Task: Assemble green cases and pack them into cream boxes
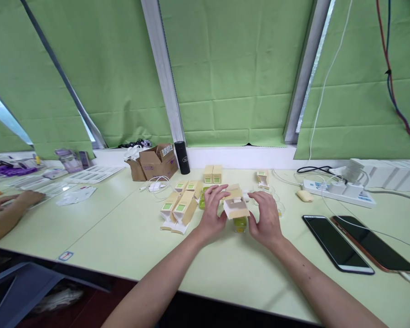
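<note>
Between my two hands is a small cream cardboard box (pixel 236 207), tilted, with its open end and white inside facing me. My left hand (pixel 212 209) grips its left side, fingers over the upper edge and thumb low. My right hand (pixel 267 219) is curved at the other side, its thumb against the lower right corner. Just below the box, a small jar with green contents (pixel 240 224) stands on the table, its top hidden. Left of my hands are several cream boxes with green labels (pixel 180 206), some with flaps open. A green item (pixel 202 198) shows partly behind my left hand.
Two closed boxes (pixel 212 174) and an open one (pixel 263 179) stand farther back. A brown carton (pixel 158 162) and black bottle (pixel 182 157) are near the wall. Two phones (pixel 338 244), a power strip (pixel 338 193) and cables lie right. Another person's hand (pixel 30 198) is far left.
</note>
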